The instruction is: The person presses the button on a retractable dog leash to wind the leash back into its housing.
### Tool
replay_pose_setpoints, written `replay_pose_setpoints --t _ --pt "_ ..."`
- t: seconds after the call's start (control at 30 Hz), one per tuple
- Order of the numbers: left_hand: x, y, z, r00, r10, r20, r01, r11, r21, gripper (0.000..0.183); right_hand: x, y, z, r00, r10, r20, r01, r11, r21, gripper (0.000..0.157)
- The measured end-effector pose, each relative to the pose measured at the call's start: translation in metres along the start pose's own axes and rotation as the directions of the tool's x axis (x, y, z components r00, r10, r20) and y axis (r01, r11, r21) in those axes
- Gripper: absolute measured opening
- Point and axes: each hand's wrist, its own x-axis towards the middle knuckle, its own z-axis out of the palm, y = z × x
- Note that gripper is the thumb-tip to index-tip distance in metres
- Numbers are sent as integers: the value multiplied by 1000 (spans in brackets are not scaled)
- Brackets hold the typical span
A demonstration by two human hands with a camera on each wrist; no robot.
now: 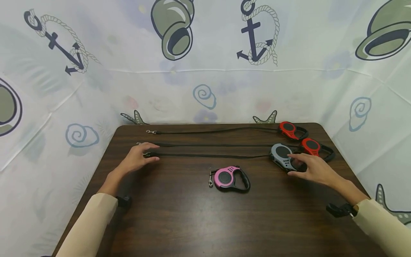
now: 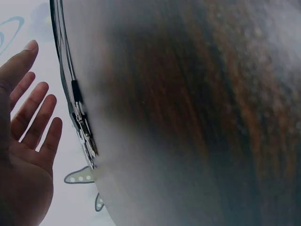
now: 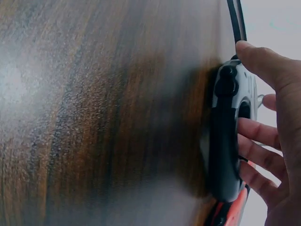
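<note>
Grey-and-black plastic retractable leash [image 1: 282, 152] lies on the dark brown wood-grain table [image 1: 192, 221], its rounded body bearing a dark oval centre, a looped black handle [image 3: 225, 155] and a straight black cord [image 1: 205, 155] stretched leftward to a metal clip [image 1: 146, 155]. Right hand [image 1: 313, 168] is at the handle, fingers loosely spread, unclenched; left hand [image 1: 136, 157], by the clip, has fingers relaxed and apart.

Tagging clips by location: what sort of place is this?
Likely a makeshift indoor filming setup: a dark wood-look table backed by a creased, patterned sheet, with four retractable leashes laid out on top. What lies beyond is hidden.
</note>
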Motion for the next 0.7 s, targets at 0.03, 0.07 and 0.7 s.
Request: replay_pose_setpoints --t 0.03,0.07,0.7 --pt "0 -1 0 1000 -1 2 1 1000 3 52 0 1 1 1000 -4 -3 4 1000 5 69" --pt "0 -3 0 1000 -3 3 3 1000 5 52 0 3 2 1000 -7 -2 7 1000 12 70" --pt "3 -20 1 997 -44 60 40 997 66 50 4 14 16 997 68 28 -69 996 51 74"
